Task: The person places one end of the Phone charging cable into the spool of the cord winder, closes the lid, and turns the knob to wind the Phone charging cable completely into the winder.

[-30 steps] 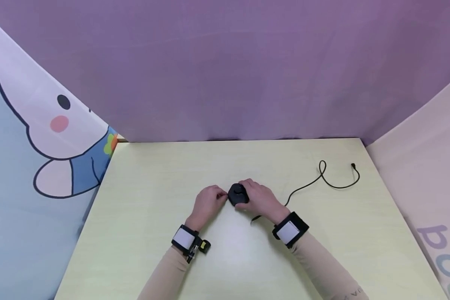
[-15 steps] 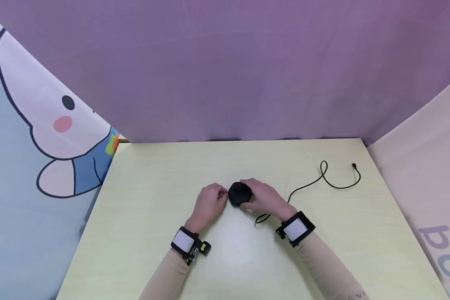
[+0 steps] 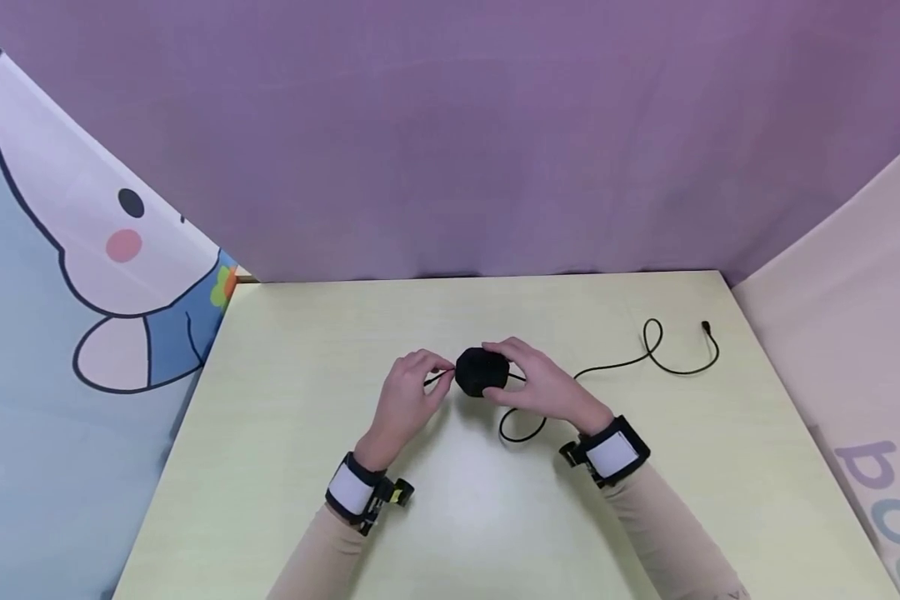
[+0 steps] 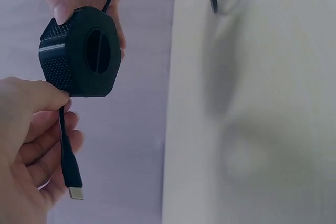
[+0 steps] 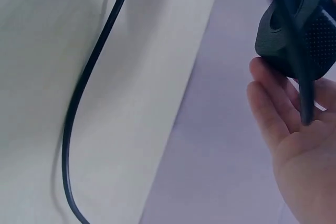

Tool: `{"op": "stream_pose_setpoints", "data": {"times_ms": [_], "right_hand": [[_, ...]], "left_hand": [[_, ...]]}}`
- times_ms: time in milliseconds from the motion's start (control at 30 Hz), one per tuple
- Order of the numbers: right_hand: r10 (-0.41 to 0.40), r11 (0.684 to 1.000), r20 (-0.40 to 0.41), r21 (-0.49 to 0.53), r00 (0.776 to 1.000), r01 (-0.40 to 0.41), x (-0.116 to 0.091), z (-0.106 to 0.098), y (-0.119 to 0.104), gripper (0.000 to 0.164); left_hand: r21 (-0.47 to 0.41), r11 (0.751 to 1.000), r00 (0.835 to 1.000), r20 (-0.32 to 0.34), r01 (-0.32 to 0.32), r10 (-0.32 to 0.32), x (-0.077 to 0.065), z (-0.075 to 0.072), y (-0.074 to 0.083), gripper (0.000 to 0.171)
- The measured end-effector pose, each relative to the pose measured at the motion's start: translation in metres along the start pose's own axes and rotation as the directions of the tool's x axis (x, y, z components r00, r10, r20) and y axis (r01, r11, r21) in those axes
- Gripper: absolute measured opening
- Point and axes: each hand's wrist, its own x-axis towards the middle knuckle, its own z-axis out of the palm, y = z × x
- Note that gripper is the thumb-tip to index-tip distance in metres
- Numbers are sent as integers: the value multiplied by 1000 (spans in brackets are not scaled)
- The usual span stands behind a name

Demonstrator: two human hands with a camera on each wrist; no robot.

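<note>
Fabric (image 3: 450, 142), purple, hangs beyond both hands, behind a pale surface (image 3: 307, 350). Above it, the left hand (image 3: 405, 398) pinches a plug-tipped cord (image 4: 69, 163) beside a black case (image 3: 480, 372) gripped by the right hand (image 3: 546, 387). Cable (image 3: 613, 366), partly hidden by the right hand, loops on its near side and trails rightward.

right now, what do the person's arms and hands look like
The left hand and right hand are bare. Beige sleeves reach black wrist straps, each bearing a pale square panel and small black side fitting, the left fitting marked yellow.
</note>
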Motion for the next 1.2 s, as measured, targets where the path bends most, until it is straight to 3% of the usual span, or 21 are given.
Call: {"op": "stream_pose_setpoints", "data": {"times_ms": [533,1200], "right_hand": [[-91,996,-108,-19,990,89,-8,-18,-28,64],[-104,994,-152,-39,983,99,-9,-17,-38,64]], "left_hand": [[-76,995,997,-56,-56,52,10,-24,22,10],[-6,991,984,-117,-136,134,11,-35,26,12]]}}
